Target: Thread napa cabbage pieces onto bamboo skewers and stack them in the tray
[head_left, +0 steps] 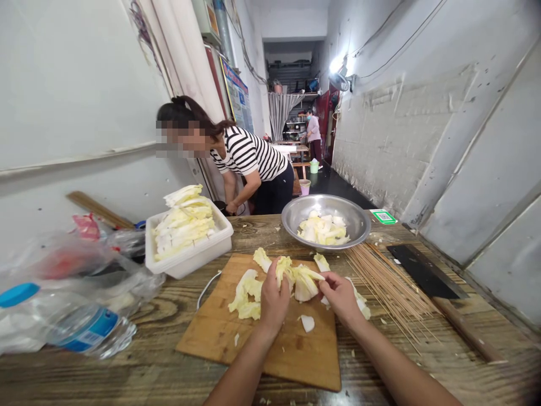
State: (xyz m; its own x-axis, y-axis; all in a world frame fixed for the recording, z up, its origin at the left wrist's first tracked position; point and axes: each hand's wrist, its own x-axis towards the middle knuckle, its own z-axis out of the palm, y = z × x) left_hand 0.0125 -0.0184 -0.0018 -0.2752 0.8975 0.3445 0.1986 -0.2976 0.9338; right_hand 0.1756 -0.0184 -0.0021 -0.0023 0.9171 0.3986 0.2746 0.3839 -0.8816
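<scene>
Above the wooden cutting board (291, 355), my left hand (274, 296) is closed round pale yellow napa cabbage leaves (305, 283). The fingertips of my right hand (341, 296) pinch the right edge of the same leaves. A loose cabbage leaf (245, 296) lies on the board left of my hands, with more pieces behind them and by my right hand. A small white cabbage piece (307, 323) rests in front. Just behind the board stands a steel bowl (359, 228) holding torn cabbage pieces (323, 230).
A white tub (190, 262) of stacked cabbage leaves (183, 223) stands left. Bamboo skewers (389, 290) and a cleaver (426, 272) lie right. A plastic bottle (87, 330) and plastic bags (80, 254) are at left. A co-worker in a striped shirt (249, 152) bends beyond the table; another person (313, 132) stands farther back.
</scene>
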